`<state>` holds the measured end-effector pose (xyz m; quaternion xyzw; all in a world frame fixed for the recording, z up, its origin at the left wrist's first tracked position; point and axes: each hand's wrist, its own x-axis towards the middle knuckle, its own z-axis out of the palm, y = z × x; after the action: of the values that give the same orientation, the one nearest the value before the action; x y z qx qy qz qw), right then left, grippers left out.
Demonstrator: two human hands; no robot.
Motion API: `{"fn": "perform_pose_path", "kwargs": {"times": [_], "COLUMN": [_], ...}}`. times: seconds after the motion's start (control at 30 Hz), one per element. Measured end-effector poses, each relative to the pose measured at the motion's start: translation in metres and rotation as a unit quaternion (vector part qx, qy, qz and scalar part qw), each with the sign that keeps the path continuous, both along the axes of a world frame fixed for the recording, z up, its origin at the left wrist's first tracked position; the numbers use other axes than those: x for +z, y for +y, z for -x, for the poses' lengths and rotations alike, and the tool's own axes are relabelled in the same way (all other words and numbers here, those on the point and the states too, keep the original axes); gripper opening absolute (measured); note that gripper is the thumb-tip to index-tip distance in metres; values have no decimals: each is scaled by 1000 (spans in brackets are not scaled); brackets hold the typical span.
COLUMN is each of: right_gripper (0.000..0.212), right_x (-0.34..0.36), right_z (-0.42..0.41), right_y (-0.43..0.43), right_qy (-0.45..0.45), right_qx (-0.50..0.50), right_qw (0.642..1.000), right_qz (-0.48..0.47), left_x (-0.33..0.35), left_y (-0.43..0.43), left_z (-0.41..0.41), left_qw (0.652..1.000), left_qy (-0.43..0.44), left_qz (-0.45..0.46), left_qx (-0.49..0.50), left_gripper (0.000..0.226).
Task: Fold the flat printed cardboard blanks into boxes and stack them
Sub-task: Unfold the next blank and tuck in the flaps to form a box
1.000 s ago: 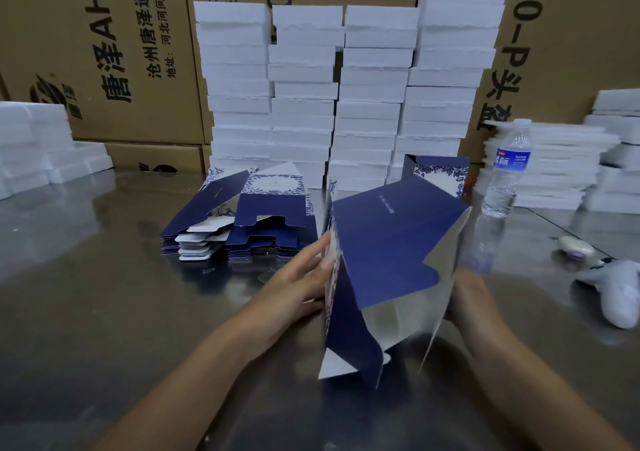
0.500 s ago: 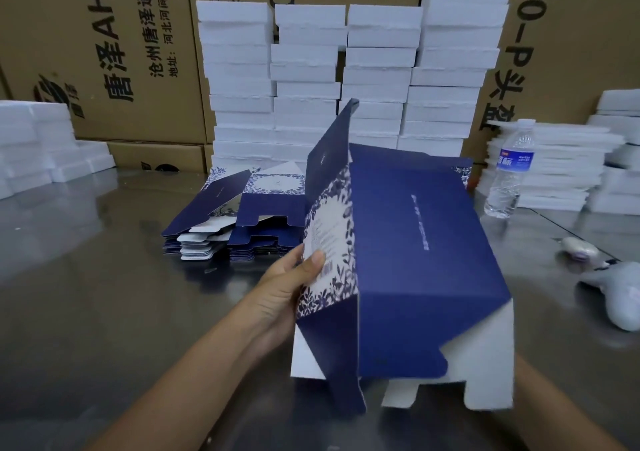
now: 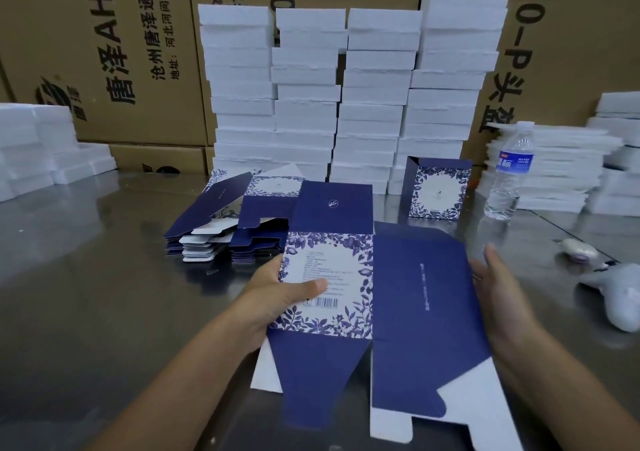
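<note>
A navy and white floral cardboard blank [image 3: 408, 295] is held above the metal table [image 3: 86, 295], partly squared up, its barcode panel facing me and its flaps hanging toward me. My left hand [image 3: 277, 295] grips the left edge, thumb on the barcode panel. My right hand [image 3: 498, 288] lies with straight fingers against the blank's right side. A pile of flat blanks [image 3: 239, 229] lies behind to the left. One folded box [image 3: 436, 187] stands upright at the back right.
Tall stacks of white foam trays [image 3: 346, 97] rise behind, in front of brown cartons [image 3: 121, 52]. More foam pieces sit at far left [image 3: 38, 146] and right [image 3: 561, 170]. A water bottle [image 3: 509, 173] and a white handheld device [image 3: 620, 295] are on the right.
The blank has been turned and opened out: the barcode panel now faces me and the flaps hang lower. My right hand has come out from behind it to its right edge.
</note>
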<state>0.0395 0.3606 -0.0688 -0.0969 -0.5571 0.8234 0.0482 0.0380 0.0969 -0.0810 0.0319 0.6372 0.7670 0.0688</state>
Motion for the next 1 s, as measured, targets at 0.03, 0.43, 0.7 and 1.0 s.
{"fn": "perform_pose_path", "kwargs": {"times": [0.03,0.43,0.7,1.0], "right_gripper": [50,39,36,35], "right_x": [-1,-15,-16,-10], "right_z": [0,2,2,-4], "right_y": [-1,4,4,-6], "right_qy": [15,75,86,68], "right_qx": [10,-75,-72,-38], "right_qw": [1000,977,969,972], "right_qz": [3,-186,-220,-221], "left_x": [1,0,5,-1], "left_y": [-1,-3,0,-4], "left_z": [0,1,0,10], "left_qw": [1000,993,989,970], "left_qy": [7,27,17,69], "left_qz": [17,113,139,158], "left_qx": [3,-32,43,170], "left_gripper": [46,46,31,48]}}
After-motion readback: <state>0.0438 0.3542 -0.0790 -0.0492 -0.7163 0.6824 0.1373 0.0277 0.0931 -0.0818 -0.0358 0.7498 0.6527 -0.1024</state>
